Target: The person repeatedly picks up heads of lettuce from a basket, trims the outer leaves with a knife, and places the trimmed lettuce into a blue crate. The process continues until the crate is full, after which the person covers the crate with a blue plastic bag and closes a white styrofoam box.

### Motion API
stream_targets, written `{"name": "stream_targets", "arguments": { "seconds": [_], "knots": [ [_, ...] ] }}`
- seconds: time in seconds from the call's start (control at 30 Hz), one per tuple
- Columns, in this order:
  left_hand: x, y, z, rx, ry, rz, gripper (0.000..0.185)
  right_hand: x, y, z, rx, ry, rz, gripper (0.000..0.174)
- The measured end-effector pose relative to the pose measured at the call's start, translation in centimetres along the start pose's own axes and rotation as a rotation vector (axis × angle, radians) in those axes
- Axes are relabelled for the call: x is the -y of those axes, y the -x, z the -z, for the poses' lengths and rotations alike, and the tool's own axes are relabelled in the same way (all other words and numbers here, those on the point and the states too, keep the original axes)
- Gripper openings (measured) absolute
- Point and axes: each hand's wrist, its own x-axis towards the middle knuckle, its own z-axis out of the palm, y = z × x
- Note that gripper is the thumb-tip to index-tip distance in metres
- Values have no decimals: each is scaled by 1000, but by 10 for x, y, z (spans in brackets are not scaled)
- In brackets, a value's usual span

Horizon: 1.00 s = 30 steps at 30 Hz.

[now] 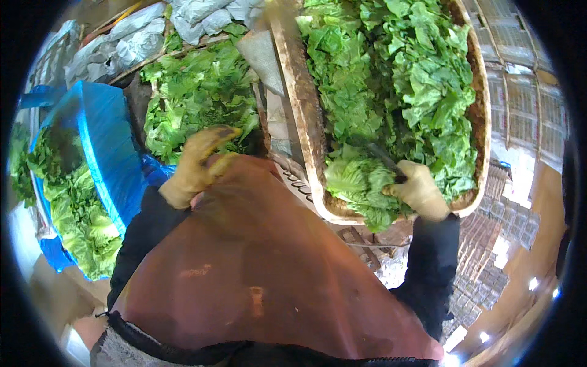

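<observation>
My right hand (419,189), in a pale glove, grips the dark handle of a knife (381,156) over the near end of a long pale-rimmed tub. Its blade points up and left across a head of lettuce (355,176) that lies at the tub's near wall, some leaves hanging over the rim. My left hand (202,163), in a yellowed, soiled glove, is held with fingers apart at the near side of a crate of loose green leaves (202,91); no object shows in it. A reddish-brown apron (275,257) covers my front.
Rows of lettuce (426,82) fill the tub (481,137). At left stands a crate lined with blue plastic (107,151), holding lettuce (87,215). Grey-white wrapped bundles (137,46) lie at the upper left. Stacked crates (518,101) stand beyond the tub on the right.
</observation>
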Motion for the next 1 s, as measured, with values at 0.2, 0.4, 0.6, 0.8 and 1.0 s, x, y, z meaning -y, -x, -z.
{"name": "stream_targets", "arguments": {
  "seconds": [0.2,0.4,0.6,0.8,1.0],
  "knots": [
    [-43,-39,-34,154,1210,456,109,80,-42,-60,101,-889,-50,33],
    [-37,-9,10,-123,1128,564,91,125,-94,-83,-525,-235,332,40],
    [-67,37,37,-85,1219,644,99,194,-108,-68,-471,290,497,40],
    [-54,59,52,-271,1197,515,91,230,-94,-84,10,-567,475,29],
    [-49,84,58,-254,1381,534,98,246,-86,-70,-403,-621,291,47]
  ]
}}
